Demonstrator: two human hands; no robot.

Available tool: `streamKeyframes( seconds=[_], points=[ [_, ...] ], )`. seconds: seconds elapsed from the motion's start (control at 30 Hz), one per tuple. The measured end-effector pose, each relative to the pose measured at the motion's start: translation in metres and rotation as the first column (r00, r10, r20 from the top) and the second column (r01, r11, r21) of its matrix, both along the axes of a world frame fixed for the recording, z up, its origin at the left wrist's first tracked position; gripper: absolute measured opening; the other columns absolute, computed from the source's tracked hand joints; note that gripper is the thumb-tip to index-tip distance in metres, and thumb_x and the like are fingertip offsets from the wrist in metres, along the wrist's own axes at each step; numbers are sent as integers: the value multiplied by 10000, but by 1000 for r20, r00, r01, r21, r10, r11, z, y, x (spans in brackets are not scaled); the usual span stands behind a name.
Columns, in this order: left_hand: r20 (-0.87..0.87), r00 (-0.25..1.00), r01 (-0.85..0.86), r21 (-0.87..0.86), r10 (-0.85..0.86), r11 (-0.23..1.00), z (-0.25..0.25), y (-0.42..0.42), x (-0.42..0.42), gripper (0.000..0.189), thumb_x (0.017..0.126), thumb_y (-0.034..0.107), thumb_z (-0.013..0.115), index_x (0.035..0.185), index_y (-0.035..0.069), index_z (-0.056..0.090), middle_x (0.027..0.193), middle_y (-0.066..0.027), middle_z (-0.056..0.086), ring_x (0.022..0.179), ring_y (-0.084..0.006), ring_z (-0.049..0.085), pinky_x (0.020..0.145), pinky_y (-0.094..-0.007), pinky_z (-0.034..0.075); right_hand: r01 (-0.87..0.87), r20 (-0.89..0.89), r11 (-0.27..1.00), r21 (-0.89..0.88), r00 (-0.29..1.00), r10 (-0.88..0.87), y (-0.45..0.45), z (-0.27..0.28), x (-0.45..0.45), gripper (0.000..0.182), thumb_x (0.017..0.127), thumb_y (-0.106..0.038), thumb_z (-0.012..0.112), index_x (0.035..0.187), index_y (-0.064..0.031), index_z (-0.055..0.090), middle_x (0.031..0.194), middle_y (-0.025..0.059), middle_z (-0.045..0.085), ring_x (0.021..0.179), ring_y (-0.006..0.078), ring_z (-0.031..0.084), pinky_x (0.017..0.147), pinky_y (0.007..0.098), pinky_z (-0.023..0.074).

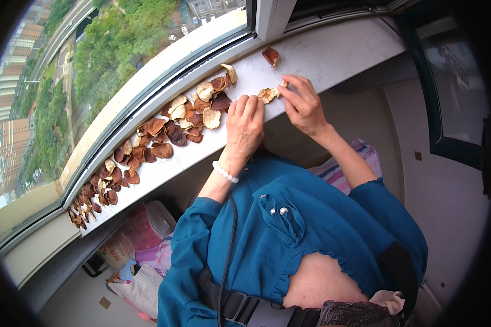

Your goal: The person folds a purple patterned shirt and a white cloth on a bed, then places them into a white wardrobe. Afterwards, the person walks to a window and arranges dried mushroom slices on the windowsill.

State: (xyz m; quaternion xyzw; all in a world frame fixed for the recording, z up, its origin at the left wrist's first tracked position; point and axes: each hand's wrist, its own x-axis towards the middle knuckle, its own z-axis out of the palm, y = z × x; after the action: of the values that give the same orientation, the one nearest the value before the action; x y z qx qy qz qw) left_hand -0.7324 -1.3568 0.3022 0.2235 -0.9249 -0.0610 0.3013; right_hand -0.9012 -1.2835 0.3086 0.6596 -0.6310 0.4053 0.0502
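Many dried fruit peel pieces point(162, 150), brown on one face and cream on the other, lie spread along a white stone windowsill point(331, 57). My left hand point(244, 118) rests at the sill's front edge, fingers bent together beside the peels; what is under its fingertips is hidden. My right hand point(305, 104) pinches a small cream piece point(284, 84) between thumb and fingers. A larger, crinkled cream piece point(267, 95) lies between both hands, against or close to the right fingertips. One curled brown piece point(271, 56) sits apart, farther back on the sill.
A closed-looking window frame point(167, 81) runs behind the peels, with trees and buildings far below outside. A dark green-framed panel point(433, 102) stands at the right. Under the sill, at left, are plastic bags point(145, 225) and striped cloth point(141, 286). A black cable hangs down my front.
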Motion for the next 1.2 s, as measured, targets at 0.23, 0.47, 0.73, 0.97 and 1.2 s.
streamKeyframes(
  seconds=[0.23, 0.47, 0.73, 0.97, 1.2],
  points=[
    [16, 1000, -1, 8, 1, 1000, -3, 5, 4, 402, 715, 64, 582, 1094, -70, 579, 1128, -174, 575, 1043, -307, 543, 874, -402, 443, 76, 218, 996, 40, 972, -83, -3, -15, 5, 161, 760, 63, 664, 909, 17, 624, 1057, 130, 597, 892, 282, 615, 766, 352, 521],
    [15, 1000, -17, 50, 16, 999, -7, 9, 7, 448, 736, 65, 600, 1172, -35, 561, 1230, -202, 547, 1131, -333, 519, 934, -420, 431, 66, 139, 998, 2, 988, -66, -19, -15, 1, 149, 767, 40, 641, 912, 14, 617, 1073, 130, 605, 989, 310, 591, 836, 389, 497],
    [-139, 990, -22, 104, 36, 994, 15, 13, 45, 340, 675, -41, 612, 1015, -55, 614, 1242, -222, 555, 1190, -372, 517, 972, -447, 460, 49, 58, 998, -31, 997, -48, -38, 18, 20, 256, 765, 63, 615, 1017, 19, 626, 1155, 150, 586, 1091, 334, 551, 902, 402, 485],
    [-208, 902, -382, 28, 379, 924, 16, 4, 125, 226, 774, -85, 607, 985, -19, 653, 1245, -195, 574, 1218, -396, 493, 1006, -465, 413, -164, -110, 982, 93, 979, 174, -78, 26, 59, 260, 734, -2, 673, 991, -10, 638, 1141, 122, 601, 1166, 302, 503, 953, 405, 440],
    [-193, 782, -598, 30, 592, 801, 3, 0, 179, 242, 790, -58, 598, 1027, -35, 642, 1297, -225, 513, 1272, -426, 417, 1047, -500, 355, -68, -134, 978, 195, 986, 95, -88, 14, 37, 176, 771, 51, 574, 934, 8, 626, 1089, 135, 624, 1105, 292, 548, 946, 397, 453]
  ],
)
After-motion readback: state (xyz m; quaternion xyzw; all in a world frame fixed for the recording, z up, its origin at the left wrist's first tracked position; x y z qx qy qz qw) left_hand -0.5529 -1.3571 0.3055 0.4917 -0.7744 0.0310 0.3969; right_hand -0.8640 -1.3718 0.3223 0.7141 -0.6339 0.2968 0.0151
